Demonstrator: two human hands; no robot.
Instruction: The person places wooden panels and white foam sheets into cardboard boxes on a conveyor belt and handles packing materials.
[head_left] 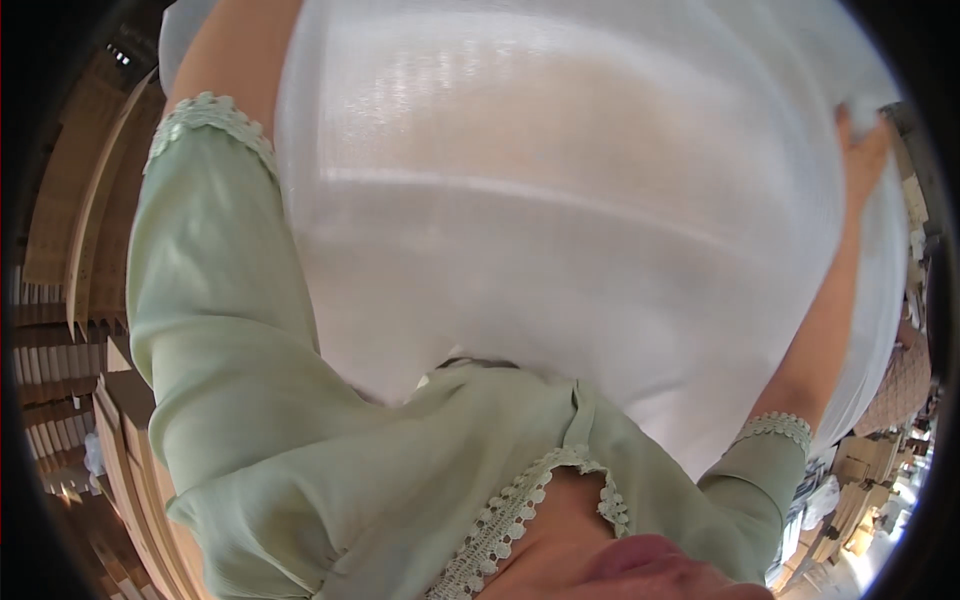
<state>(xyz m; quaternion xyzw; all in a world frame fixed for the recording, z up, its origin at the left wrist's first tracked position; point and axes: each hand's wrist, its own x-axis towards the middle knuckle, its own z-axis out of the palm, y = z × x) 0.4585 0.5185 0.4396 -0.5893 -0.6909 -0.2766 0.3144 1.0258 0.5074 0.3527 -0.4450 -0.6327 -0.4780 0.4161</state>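
A big translucent white sheet (pixel 560 240), thin and glossy like plastic film, spreads in front of my body and fills most of the view. At the upper right, my right hand (pixel 864 155) is at the sheet's side, slightly blurred. White material shows between its thumb and fingers, which appear closed on it. My left arm, in a pale green sleeve with lace trim, reaches up along the sheet's left side. It leaves the view at the top edge, so my left hand is out of sight.
Brown cardboard panels (pixel 75 200) stand along the left, with stacked cardboard (pixel 130 470) lower down. More cardboard pieces (pixel 865 460) and a brown patterned surface (pixel 900 385) lie at the right rim.
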